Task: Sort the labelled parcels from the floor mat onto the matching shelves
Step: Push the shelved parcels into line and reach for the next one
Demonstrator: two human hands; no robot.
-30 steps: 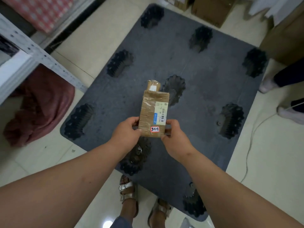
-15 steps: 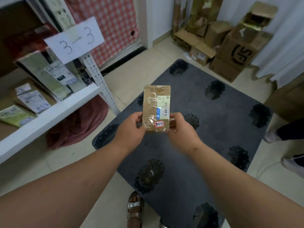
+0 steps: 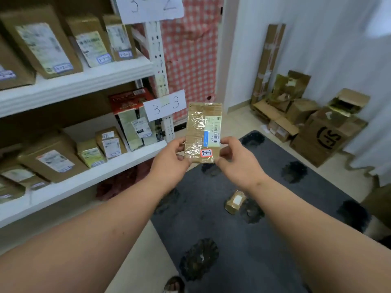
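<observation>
A taped parcel (image 3: 203, 133) marked 3-1 is gripped upright by the curled fingers of the left hand (image 3: 170, 160) and right hand (image 3: 238, 160), above the grey floor mat (image 3: 275, 240), beside white shelves (image 3: 84, 81).

You held the parcel (image 3: 203, 133) upright between your left hand (image 3: 169, 163) and right hand (image 3: 238, 163), above the near-left edge of the floor mat (image 3: 275, 240). A small parcel (image 3: 234, 202) lay on the mat, near and right of the held one. The shelves (image 3: 84, 81) stood to your left, with parcels standing on both the upper and lower boards. The "3-3" sign (image 3: 166, 105) hung on the shelf post (image 3: 160, 77), just left of the held parcel, and the "3-2" sign (image 3: 149, 7) hung above it. Cardboard boxes (image 3: 317, 127) sat stacked at the far right, beyond the mat.
</observation>
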